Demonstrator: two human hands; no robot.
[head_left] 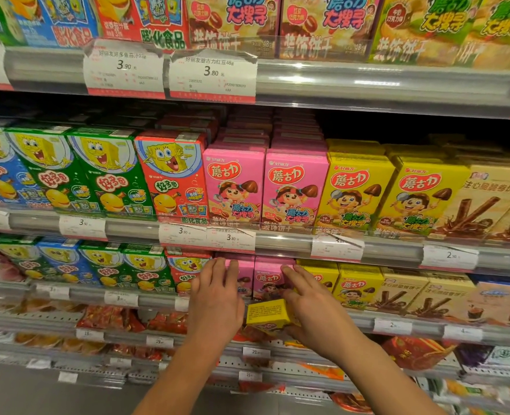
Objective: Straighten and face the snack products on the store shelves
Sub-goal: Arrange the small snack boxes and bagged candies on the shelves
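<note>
Middle shelf: dark open gap [367, 127] above yellow boxes [358, 187] at 1 o'clock, reachable. Lower shelf fronts packed tight; price rail [277, 241] overhangs at 12 o'clock. Left hand [217, 298] and right hand [313, 304] crowd pink boxes [267, 280].

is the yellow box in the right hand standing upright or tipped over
Tipped. The yellow box lies tilted off the shelf, printed side panel up, held in the right hand, while shelved yellow boxes stand upright.
</note>
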